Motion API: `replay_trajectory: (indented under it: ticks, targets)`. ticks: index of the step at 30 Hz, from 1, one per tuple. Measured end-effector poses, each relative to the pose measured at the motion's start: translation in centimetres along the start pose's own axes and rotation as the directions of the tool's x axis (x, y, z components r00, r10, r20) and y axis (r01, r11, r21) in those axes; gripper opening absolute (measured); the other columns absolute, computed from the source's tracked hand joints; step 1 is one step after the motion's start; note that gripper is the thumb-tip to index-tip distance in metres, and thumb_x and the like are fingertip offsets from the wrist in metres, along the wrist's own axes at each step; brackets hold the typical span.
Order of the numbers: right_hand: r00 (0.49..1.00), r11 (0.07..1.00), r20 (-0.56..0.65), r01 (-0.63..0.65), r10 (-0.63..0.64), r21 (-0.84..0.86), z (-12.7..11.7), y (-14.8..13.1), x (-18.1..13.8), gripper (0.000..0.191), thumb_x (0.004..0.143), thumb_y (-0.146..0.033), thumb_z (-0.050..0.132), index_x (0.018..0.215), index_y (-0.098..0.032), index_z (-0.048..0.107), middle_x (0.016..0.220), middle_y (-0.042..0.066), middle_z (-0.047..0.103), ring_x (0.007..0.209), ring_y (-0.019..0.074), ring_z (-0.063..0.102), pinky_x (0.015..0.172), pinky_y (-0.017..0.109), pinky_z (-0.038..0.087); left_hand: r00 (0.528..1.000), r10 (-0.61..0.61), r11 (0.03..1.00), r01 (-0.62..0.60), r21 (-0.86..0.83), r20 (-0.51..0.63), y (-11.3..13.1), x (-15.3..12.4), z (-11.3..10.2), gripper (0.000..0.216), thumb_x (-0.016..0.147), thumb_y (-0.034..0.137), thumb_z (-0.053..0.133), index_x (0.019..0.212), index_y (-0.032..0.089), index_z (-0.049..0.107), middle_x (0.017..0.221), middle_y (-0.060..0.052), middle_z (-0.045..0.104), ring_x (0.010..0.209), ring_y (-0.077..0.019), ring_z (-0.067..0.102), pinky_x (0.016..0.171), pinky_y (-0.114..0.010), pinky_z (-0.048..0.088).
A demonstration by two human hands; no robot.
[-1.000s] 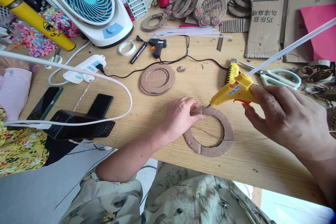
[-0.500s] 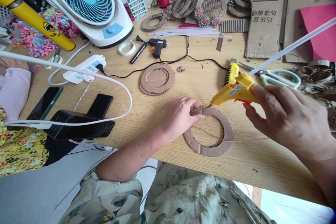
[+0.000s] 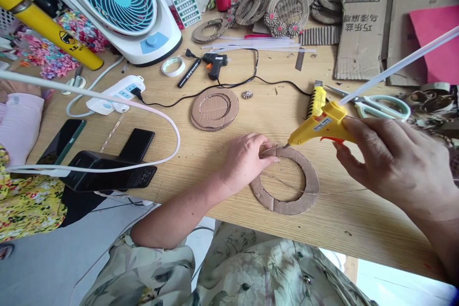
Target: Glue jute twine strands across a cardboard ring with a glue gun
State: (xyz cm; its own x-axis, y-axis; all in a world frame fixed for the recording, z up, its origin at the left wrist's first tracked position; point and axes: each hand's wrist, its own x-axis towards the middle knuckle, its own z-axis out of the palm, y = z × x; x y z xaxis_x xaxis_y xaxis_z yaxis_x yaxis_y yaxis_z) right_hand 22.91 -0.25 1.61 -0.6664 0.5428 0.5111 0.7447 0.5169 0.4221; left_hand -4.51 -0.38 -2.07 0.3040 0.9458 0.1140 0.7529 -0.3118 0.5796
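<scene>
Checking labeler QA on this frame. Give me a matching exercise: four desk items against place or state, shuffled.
Things
1. yellow glue gun
2. black glue gun
3. ring
4. tape roll

Places or states
a. left of the marker, near the fan
b. in the right hand, nozzle at the ring
c. flat on the table, edge pinched by the left hand
d. right of the marker, unheld

Pairs: 1-b, 2-d, 3-c, 4-a
</scene>
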Motion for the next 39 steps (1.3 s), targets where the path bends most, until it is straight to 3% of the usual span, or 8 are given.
replay_trajectory:
  ticks: [21, 32, 36, 39]
  targets:
    - [1.0, 1.0, 0.008, -0.001, 0.001, -0.008, 0.1, 0.2, -0.3, 0.051, 0.082, -0.032, 0.069, 0.127, -0.007, 0.06, 0.095, 0.012, 0.07, 0.076, 0.0227, 0.058, 0.06, 0.033, 0.045, 1.0, -0.012, 1.0, 0.012, 0.003, 0.002, 0.1, 0.0, 0.0, 0.029, 0.073, 0.029, 0.087, 0.09, 0.02, 0.065, 0.097, 0.001, 0.074, 0.09, -0.0201, 0.069, 0.079, -0.032, 0.048]
    - [0.998, 0.999, -0.039, 0.051, -0.051, -0.001, -0.5, 1.3, -0.3, 0.051, 0.081, -0.036, 0.073, 0.125, -0.014, 0.06, 0.095, 0.008, 0.071, 0.072, 0.0211, 0.055, 0.061, 0.034, 0.042, 1.0, -0.024, 1.0, 0.024, 0.009, 0.006, 0.3, 0.0, -0.1, 0.028, 0.074, 0.028, 0.087, 0.091, 0.021, 0.065, 0.098, 0.0, 0.074, 0.092, -0.0203, 0.069, 0.082, -0.033, 0.049]
    - [0.996, 0.986, -0.017, -0.089, 0.092, 0.143, 1.1, 2.3, -1.0, 0.051, 0.08, -0.039, 0.073, 0.125, -0.019, 0.058, 0.101, 0.009, 0.07, 0.083, 0.0219, 0.063, 0.067, 0.033, 0.048, 1.0, -0.011, 1.0, 0.011, 0.011, -0.009, 0.0, -0.1, 0.1, 0.028, 0.074, 0.028, 0.086, 0.09, 0.021, 0.064, 0.097, 0.0, 0.074, 0.092, -0.0201, 0.068, 0.082, -0.032, 0.049]
    - [0.965, 0.907, 0.052, -0.259, 0.257, 0.332, 2.7, 2.7, -1.5, 0.051, 0.081, -0.04, 0.072, 0.126, -0.018, 0.059, 0.109, 0.012, 0.069, 0.092, 0.0219, 0.066, 0.073, 0.031, 0.052, 1.0, 0.006, 1.0, -0.006, 0.009, -0.016, -0.1, -0.1, 0.2, 0.027, 0.075, 0.029, 0.085, 0.09, 0.021, 0.064, 0.097, 0.001, 0.074, 0.091, -0.0205, 0.068, 0.081, -0.033, 0.049]
